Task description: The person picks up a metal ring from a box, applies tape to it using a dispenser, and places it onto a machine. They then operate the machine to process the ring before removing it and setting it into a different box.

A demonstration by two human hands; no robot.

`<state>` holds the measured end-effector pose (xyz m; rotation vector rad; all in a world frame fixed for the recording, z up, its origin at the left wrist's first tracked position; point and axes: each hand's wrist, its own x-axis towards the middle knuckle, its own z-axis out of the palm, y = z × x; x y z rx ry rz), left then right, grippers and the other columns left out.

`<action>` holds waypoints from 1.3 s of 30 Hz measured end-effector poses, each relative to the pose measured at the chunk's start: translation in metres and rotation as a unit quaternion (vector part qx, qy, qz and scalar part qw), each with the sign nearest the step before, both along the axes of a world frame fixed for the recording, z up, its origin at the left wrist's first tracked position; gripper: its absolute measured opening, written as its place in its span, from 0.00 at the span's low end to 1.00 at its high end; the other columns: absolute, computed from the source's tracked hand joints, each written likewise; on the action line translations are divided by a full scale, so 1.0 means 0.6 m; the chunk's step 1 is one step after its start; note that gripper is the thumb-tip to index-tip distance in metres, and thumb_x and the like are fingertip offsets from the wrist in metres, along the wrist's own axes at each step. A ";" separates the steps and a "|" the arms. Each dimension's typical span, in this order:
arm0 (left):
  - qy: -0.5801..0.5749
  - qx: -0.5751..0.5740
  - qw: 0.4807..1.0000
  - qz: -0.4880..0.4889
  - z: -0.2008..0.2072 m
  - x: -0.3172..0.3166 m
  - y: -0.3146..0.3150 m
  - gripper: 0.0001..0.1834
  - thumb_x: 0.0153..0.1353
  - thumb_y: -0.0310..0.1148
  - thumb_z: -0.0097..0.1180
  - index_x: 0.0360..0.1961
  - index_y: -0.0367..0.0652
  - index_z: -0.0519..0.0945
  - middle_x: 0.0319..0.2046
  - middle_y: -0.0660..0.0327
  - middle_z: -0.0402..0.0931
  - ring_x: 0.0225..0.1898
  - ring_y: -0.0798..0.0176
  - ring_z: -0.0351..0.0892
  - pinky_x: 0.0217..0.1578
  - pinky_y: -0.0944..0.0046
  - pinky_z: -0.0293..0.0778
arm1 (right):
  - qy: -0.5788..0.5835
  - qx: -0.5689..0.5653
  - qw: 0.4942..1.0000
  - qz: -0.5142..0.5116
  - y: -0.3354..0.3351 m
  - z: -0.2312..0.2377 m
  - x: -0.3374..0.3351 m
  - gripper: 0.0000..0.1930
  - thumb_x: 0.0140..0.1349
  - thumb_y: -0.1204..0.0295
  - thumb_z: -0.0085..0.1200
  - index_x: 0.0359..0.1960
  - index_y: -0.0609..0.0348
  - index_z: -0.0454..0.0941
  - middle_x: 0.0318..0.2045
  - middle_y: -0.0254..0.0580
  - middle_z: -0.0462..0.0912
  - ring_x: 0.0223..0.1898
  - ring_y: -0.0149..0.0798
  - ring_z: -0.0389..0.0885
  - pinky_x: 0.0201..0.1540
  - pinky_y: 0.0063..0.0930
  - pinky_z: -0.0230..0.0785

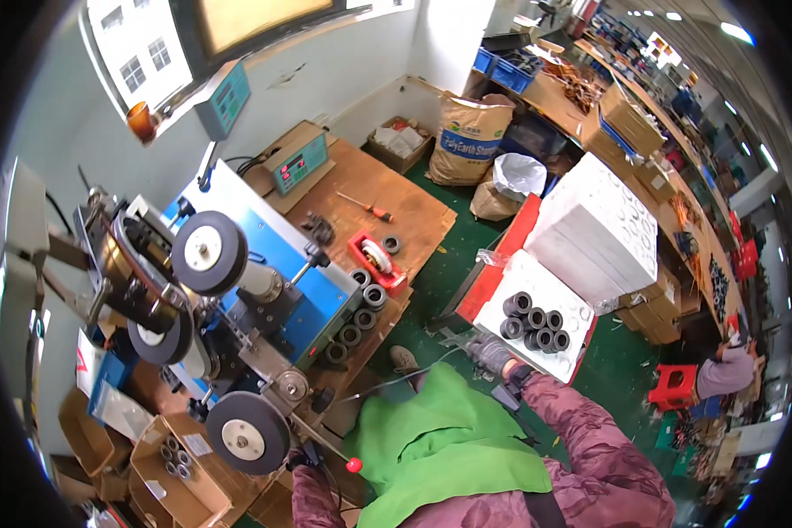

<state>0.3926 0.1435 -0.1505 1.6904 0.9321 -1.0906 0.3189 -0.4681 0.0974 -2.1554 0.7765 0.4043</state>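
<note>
Rings (537,326) are seen at two o'clock from the half-curled right hand (491,354), a wheel (268,429) at ten from the left hand (302,454), whose openness, like either's hold, cannot be told.

Free passage above green floor (440,268) beside wooden table (414,207), with obstacles rightward: black rings (538,326), white block (590,231).

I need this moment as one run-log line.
right hand: gloved, near white board; left hand: mostly hidden, near lower wheel; black rings: on board
</note>
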 end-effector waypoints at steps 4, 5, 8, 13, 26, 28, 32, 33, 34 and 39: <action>-0.133 0.135 0.980 0.058 0.069 0.037 -0.083 0.16 0.55 0.44 0.55 0.34 0.41 0.77 0.24 0.62 0.74 0.23 0.62 0.73 0.23 0.61 0.69 | 0.093 -0.352 0.921 -0.139 -0.121 0.056 -0.027 0.21 0.45 0.53 0.58 0.38 0.50 0.76 0.29 0.44 0.79 0.34 0.49 0.77 0.44 0.36 0.67; -0.150 0.147 0.977 0.024 0.128 0.071 -0.177 0.15 0.55 0.41 0.57 0.35 0.41 0.76 0.23 0.64 0.73 0.23 0.63 0.72 0.22 0.62 0.68 | 0.136 -0.373 0.899 -0.186 -0.183 0.071 -0.067 0.30 0.40 0.50 0.61 0.44 0.51 0.72 0.36 0.43 0.77 0.41 0.47 0.74 0.49 0.37 0.63; -0.214 0.197 0.946 -0.142 0.107 0.045 -0.049 0.16 0.51 0.41 0.59 0.37 0.44 0.74 0.28 0.58 0.76 0.29 0.56 0.76 0.27 0.57 0.70 | 0.163 -0.388 0.898 -0.127 -0.183 0.096 -0.019 0.36 0.36 0.48 0.64 0.48 0.50 0.70 0.47 0.42 0.70 0.51 0.45 0.67 0.52 0.40 0.61; -0.283 0.303 0.782 -0.467 0.138 0.011 0.029 0.16 0.47 0.42 0.60 0.34 0.46 0.74 0.34 0.53 0.77 0.35 0.48 0.76 0.32 0.52 0.70 | 0.167 -0.375 0.907 -0.093 -0.181 0.070 0.017 0.34 0.37 0.43 0.59 0.43 0.53 0.75 0.44 0.46 0.74 0.50 0.46 0.70 0.54 0.41 0.60; -0.279 0.055 0.882 0.375 0.276 -0.094 -0.058 0.17 0.51 0.30 0.56 0.43 0.37 0.74 0.28 0.58 0.74 0.21 0.65 0.75 0.17 0.66 0.72 | -0.383 -0.179 0.867 0.264 0.178 0.264 0.316 0.35 0.25 0.59 0.70 0.41 0.53 0.71 0.38 0.43 0.72 0.46 0.48 0.67 0.50 0.43 0.57; -0.257 0.041 0.871 0.416 0.289 -0.110 -0.060 0.19 0.48 0.30 0.57 0.43 0.37 0.74 0.31 0.56 0.75 0.23 0.63 0.76 0.21 0.64 0.76 | -0.459 -0.166 0.808 0.328 0.265 0.280 0.360 0.37 0.24 0.60 0.69 0.43 0.53 0.70 0.43 0.43 0.71 0.49 0.48 0.66 0.54 0.44 0.55; -0.293 0.111 0.848 0.427 0.230 -0.259 0.032 0.18 0.48 0.28 0.56 0.43 0.38 0.74 0.32 0.54 0.74 0.25 0.58 0.77 0.23 0.60 0.78 | -0.489 -0.155 0.729 0.453 0.434 0.283 0.414 0.35 0.26 0.59 0.66 0.44 0.54 0.71 0.47 0.43 0.70 0.51 0.48 0.65 0.56 0.44 0.53; -0.264 0.065 0.834 0.480 0.242 -0.259 0.016 0.18 0.50 0.29 0.54 0.45 0.41 0.71 0.33 0.54 0.73 0.26 0.55 0.77 0.24 0.55 0.77 | -0.492 -0.197 0.723 0.443 0.432 0.262 0.430 0.32 0.29 0.60 0.63 0.43 0.54 0.73 0.47 0.42 0.70 0.51 0.48 0.65 0.56 0.45 0.53; -0.231 0.019 0.816 0.530 0.254 -0.250 0.003 0.19 0.52 0.29 0.51 0.47 0.43 0.69 0.35 0.54 0.72 0.28 0.51 0.77 0.25 0.49 0.77 | -0.509 -0.224 0.715 0.424 0.426 0.242 0.451 0.30 0.31 0.60 0.62 0.43 0.55 0.73 0.47 0.42 0.70 0.52 0.47 0.65 0.56 0.46 0.53; -0.246 0.031 0.752 0.611 0.335 -0.296 0.029 0.19 0.50 0.30 0.55 0.45 0.42 0.71 0.29 0.58 0.71 0.23 0.57 0.76 0.24 0.56 0.78 | -0.581 -0.241 0.672 0.391 0.463 0.265 0.500 0.29 0.37 0.62 0.58 0.45 0.57 0.73 0.47 0.42 0.69 0.51 0.46 0.65 0.58 0.49 0.51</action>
